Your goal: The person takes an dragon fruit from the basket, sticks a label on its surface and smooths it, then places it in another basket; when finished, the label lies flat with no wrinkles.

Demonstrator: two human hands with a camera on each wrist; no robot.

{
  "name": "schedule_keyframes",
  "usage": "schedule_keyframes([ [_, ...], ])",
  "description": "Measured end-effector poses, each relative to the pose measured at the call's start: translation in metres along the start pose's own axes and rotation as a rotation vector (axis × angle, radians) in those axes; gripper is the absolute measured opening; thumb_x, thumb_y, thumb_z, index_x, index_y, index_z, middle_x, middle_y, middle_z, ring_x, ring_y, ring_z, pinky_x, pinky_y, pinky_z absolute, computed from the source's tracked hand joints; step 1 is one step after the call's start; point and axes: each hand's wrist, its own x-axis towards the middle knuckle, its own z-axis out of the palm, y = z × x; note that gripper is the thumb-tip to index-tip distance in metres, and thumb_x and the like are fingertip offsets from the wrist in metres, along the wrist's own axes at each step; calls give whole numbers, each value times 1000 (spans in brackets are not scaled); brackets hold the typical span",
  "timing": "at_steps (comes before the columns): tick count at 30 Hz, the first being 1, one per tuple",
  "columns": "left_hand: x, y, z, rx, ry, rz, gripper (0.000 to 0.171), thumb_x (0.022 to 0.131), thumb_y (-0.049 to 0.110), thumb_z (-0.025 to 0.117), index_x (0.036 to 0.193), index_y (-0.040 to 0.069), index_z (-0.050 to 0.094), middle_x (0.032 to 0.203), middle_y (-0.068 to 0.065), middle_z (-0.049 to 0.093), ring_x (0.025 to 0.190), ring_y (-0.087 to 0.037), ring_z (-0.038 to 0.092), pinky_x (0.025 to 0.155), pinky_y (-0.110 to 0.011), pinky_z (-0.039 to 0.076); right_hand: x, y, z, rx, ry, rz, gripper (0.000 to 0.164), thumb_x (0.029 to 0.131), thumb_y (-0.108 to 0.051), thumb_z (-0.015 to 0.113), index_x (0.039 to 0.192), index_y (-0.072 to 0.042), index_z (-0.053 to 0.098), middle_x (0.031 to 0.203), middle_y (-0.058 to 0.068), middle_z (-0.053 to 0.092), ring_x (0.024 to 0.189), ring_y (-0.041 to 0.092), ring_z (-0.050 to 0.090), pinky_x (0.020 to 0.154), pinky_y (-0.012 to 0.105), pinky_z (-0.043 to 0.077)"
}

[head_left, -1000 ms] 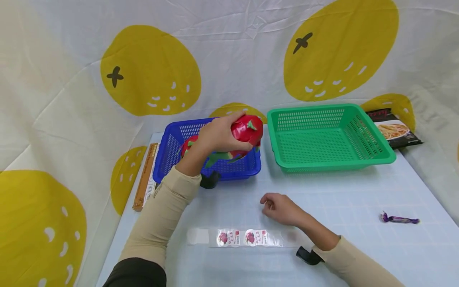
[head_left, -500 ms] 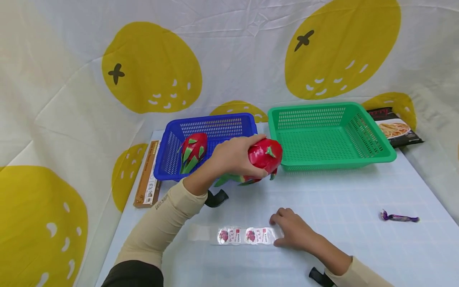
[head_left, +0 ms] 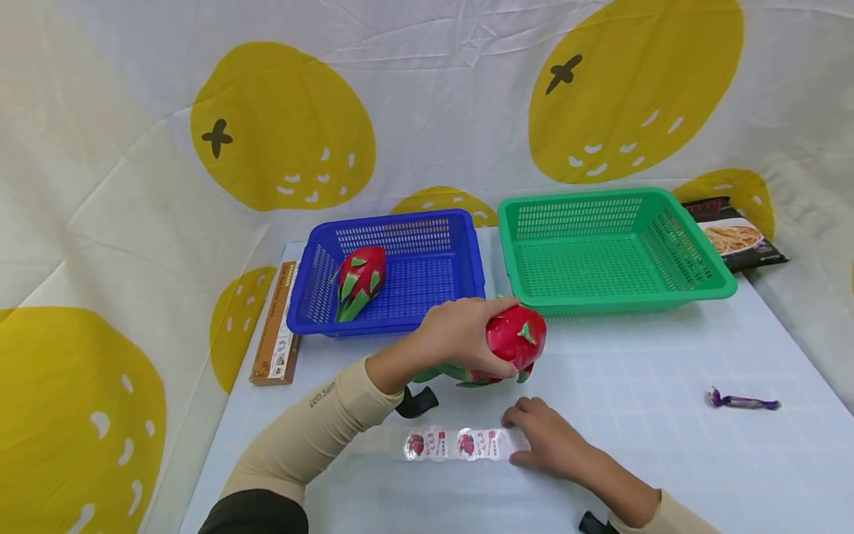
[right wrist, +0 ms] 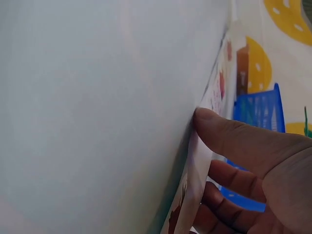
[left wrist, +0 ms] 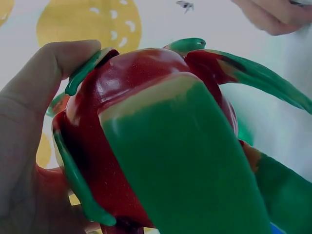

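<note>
My left hand (head_left: 457, 334) grips a red dragon fruit (head_left: 515, 337) with green scales, held over the table just in front of the two baskets. In the left wrist view, the thumb and fingers wrap round the red dragon fruit, whose broad green scale faces the camera. Below and to the right, my right hand (head_left: 550, 439) pinches the right end of a clear strip of stickers (head_left: 450, 444) printed with dragon fruit pictures. From the right wrist, the thumb lies on one edge of the strip and the curled fingers at the other. A second dragon fruit (head_left: 362, 278) lies in the blue basket (head_left: 427, 289).
A green basket (head_left: 580, 256) stands at the back right, beside the blue one. Behind it leans a black food packet (head_left: 737, 237). A narrow brown box (head_left: 275, 337) lies left of the blue basket, and a purple-wrapped candy (head_left: 743, 402) at the right.
My left hand has brought the dragon fruit out of the blue basket, forward and to the right. My right hand has moved down onto the sticker strip and taken hold of its end.
</note>
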Motion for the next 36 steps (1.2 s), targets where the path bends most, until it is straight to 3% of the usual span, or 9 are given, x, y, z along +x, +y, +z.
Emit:
schedule_keyframes([
  [16, 13, -23, 55, 35, -20, -89, 89, 63, 57, 76, 141, 34, 41, 116, 3, 59, 100, -14, 56, 65, -28, 51, -8, 1, 3, -28, 37, -74, 38, 65, -24, 84, 96, -14, 64, 90, -7, 54, 83, 10, 46, 71, 28, 47],
  [28, 19, -35, 76, 75, -24, -120, 89, 64, 57, 75, 142, 35, 39, 117, -1, 57, 99, -16, 55, 68, -32, 52, -9, -1, 1, -25, 27, -53, 38, 66, -24, 84, 97, -14, 64, 91, -8, 55, 84, 10, 47, 74, 30, 48],
  [36, 23, -45, 86, 26, -35, -110, 90, 64, 56, 76, 143, 36, 37, 120, 1, 57, 102, -16, 54, 69, -32, 53, -7, 1, 4, -28, 17, -38, 39, 66, -28, 85, 97, -16, 65, 93, -8, 56, 84, 10, 46, 74, 29, 49],
])
